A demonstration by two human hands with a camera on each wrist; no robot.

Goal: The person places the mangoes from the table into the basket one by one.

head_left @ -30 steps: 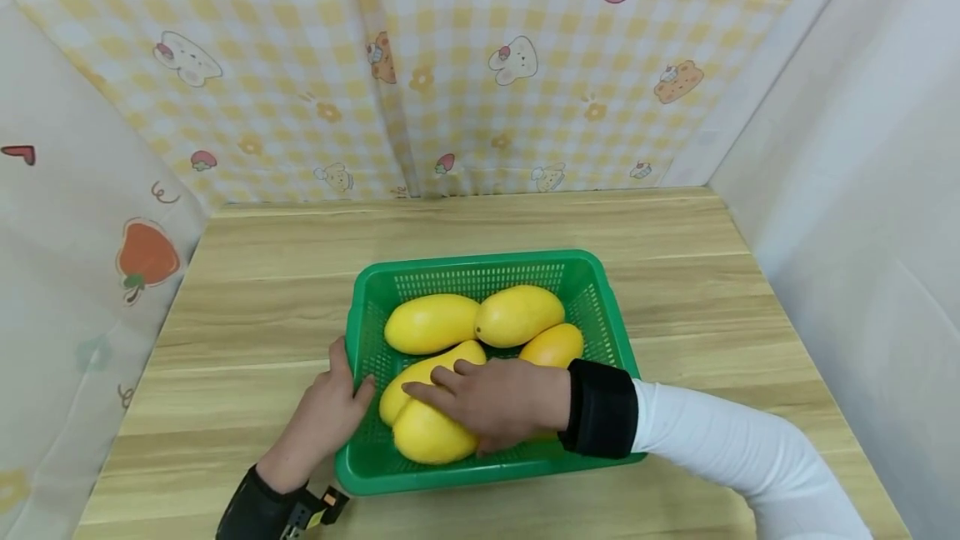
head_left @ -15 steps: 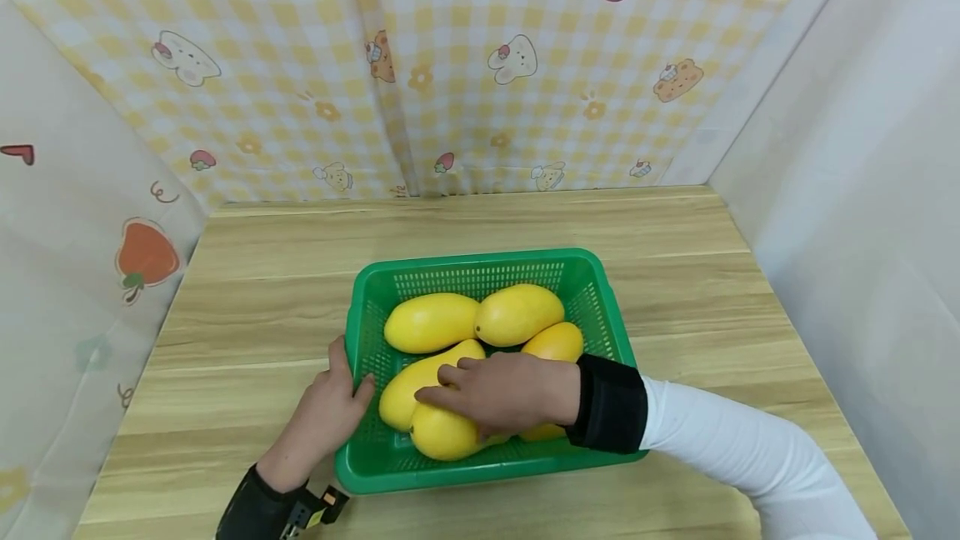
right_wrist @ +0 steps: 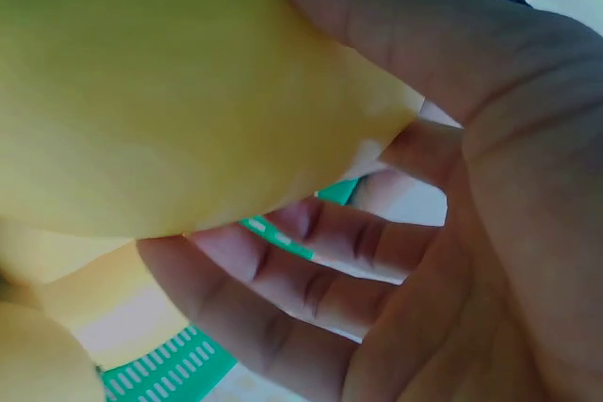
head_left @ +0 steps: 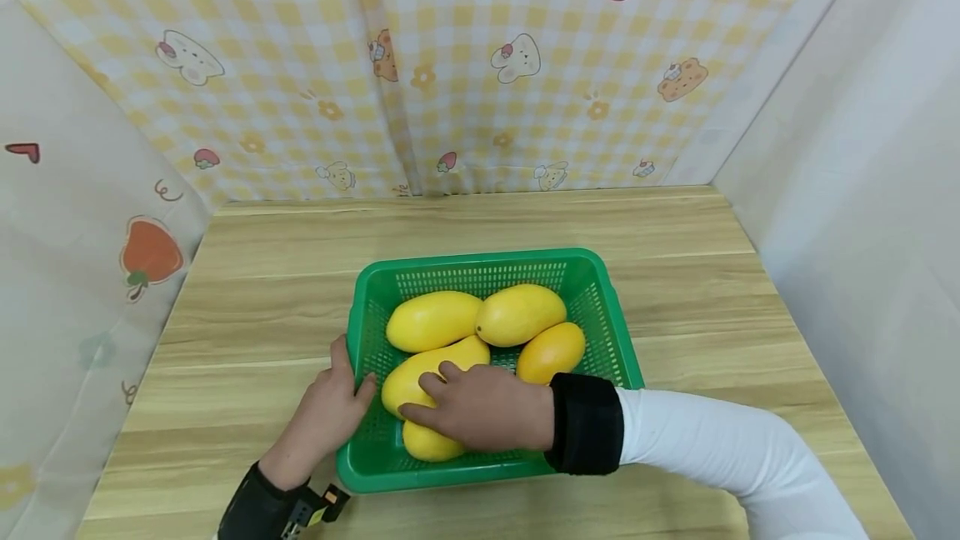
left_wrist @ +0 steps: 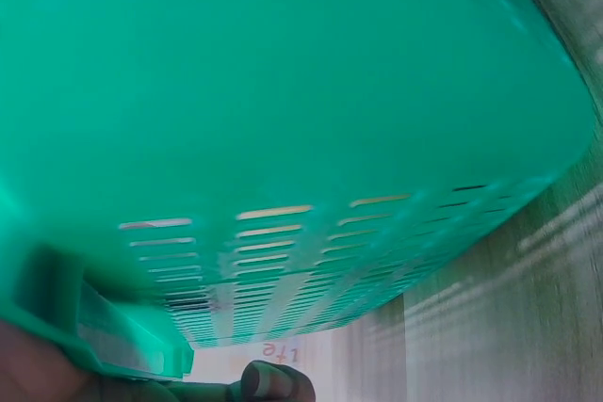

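A green plastic basket [head_left: 480,258] holds several yellow mangoes. At its left end my left hand [head_left: 324,407] grips the rim, with the thumb over the inner side and the fingers outside. The left wrist view is filled by the slotted basket wall [left_wrist: 283,120], and fingertips [left_wrist: 268,381] show at its bottom. My right hand [head_left: 480,407] reaches into the front of the basket and holds a mango [head_left: 429,443], partly covered by the hand. In the right wrist view the thumb lies on one side of this mango [right_wrist: 170,91], with the fingers curled against the other.
Two mangoes lie along the basket's back, a left one [head_left: 433,321] and a right one [head_left: 521,315]. Another mango [head_left: 420,377] touches the hand's far side, and an orange-yellow one [head_left: 551,352] sits at right. The basket stands on a wood-grain table [head_left: 285,273] with curtains around it.
The front mango moved right with my right hand, then back left and slightly toward the front. My left hand has kept its grip on the basket, which stays in place.
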